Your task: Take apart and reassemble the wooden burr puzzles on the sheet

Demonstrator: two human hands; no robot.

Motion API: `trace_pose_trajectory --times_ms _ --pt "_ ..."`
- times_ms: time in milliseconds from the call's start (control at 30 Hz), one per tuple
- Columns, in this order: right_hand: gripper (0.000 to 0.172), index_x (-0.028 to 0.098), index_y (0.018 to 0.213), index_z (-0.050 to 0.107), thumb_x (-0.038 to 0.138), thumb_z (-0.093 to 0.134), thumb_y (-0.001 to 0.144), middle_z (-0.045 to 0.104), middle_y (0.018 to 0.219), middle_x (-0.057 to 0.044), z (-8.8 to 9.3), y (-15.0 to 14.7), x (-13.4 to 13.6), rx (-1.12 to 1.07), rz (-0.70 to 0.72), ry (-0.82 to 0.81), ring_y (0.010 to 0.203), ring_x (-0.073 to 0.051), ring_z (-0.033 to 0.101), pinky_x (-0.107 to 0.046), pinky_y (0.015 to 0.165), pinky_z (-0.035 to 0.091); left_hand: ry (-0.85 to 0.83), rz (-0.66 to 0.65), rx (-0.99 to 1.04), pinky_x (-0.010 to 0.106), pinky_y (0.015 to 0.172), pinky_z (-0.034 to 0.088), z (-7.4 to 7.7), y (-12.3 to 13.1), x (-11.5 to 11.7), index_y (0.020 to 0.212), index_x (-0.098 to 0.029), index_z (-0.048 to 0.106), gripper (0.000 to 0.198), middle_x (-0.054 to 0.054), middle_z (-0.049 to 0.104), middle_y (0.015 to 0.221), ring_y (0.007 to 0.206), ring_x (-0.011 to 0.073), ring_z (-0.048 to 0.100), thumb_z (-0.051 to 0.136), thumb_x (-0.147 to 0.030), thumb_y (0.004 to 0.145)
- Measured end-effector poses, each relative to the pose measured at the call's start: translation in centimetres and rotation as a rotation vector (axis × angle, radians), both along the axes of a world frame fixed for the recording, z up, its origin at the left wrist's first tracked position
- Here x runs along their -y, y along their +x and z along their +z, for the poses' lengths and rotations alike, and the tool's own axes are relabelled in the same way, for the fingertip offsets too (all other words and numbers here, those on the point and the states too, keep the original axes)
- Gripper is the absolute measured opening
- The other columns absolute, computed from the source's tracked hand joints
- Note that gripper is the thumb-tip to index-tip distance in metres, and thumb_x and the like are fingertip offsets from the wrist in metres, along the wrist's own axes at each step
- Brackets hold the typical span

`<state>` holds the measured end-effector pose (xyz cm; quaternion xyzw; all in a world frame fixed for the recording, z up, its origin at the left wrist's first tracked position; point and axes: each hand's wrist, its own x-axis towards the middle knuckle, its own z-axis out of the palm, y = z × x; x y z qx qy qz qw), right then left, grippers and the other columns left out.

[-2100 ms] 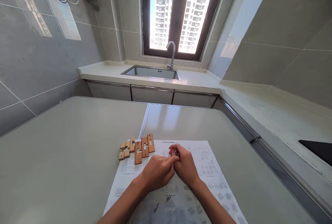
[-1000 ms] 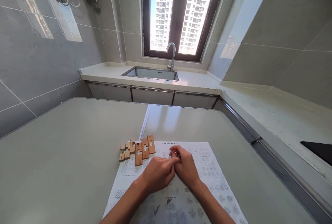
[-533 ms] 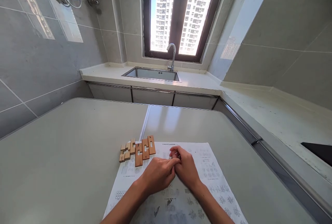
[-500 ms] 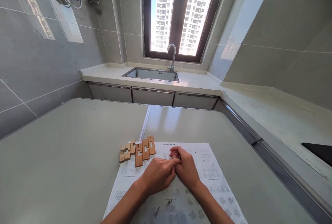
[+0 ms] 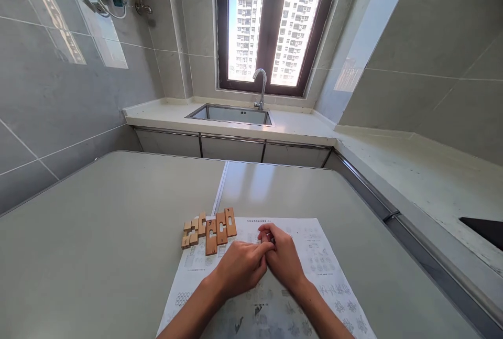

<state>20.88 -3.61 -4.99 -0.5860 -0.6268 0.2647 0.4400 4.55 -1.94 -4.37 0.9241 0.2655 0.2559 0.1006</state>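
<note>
My left hand [image 5: 244, 264] and my right hand [image 5: 282, 251] touch each other above a printed sheet of paper [image 5: 334, 297]. Both are closed, with fingers curled inward and the left thumb lying against the right hand. Whatever may be between the fingers is hidden. Left of the hands, notched wooden puzzle pieces lie side by side on the paper's upper left corner. The larger, reddish-brown pieces [image 5: 211, 244] have slots and numbers on them. Smaller, paler wooden pieces [image 5: 194, 238] sit at the left end of the row.
The paper lies on a pale table [image 5: 98, 255] with a seam [image 5: 221, 184] running away from me. Beyond its far edge is a counter [image 5: 302, 124] with a sink [image 5: 231, 113] and a faucet [image 5: 261, 87] under a window. Another counter [image 5: 424, 171] runs along the right.
The whole view has shifted down very slightly. Both hands keep the same pose, and the wooden pieces lie as before.
</note>
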Motion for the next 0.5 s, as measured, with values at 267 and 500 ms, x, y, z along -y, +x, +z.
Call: trace_pose_trajectory --times_ms 267,500 --pt "0.017 0.022 0.093 0.068 0.023 0.051 0.091 0.075 0.08 -0.002 -0.22 -0.04 -0.03 0.008 -0.004 0.029 0.068 -0.019 0.065 -0.029 0.066 0.048 0.002 -0.001 0.014 0.029 0.059 0.049 0.13 0.03 0.03 0.111 -0.02 0.061 0.026 0.002 0.077 0.082 0.068 0.0199 0.075 0.05 -0.008 0.091" --pt "0.018 0.022 0.095 0.067 0.021 0.05 0.09 0.071 0.078 -0.002 -0.26 0.03 -0.05 0.015 0.005 0.022 0.069 -0.019 0.063 -0.029 0.067 0.047 0.006 -0.005 0.027 0.027 0.058 0.049 0.23 -0.02 0.1 0.11 -0.021 0.06 0.026 0.002 0.076 0.081 0.067 0.0192 0.074 0.05 -0.008 0.09"
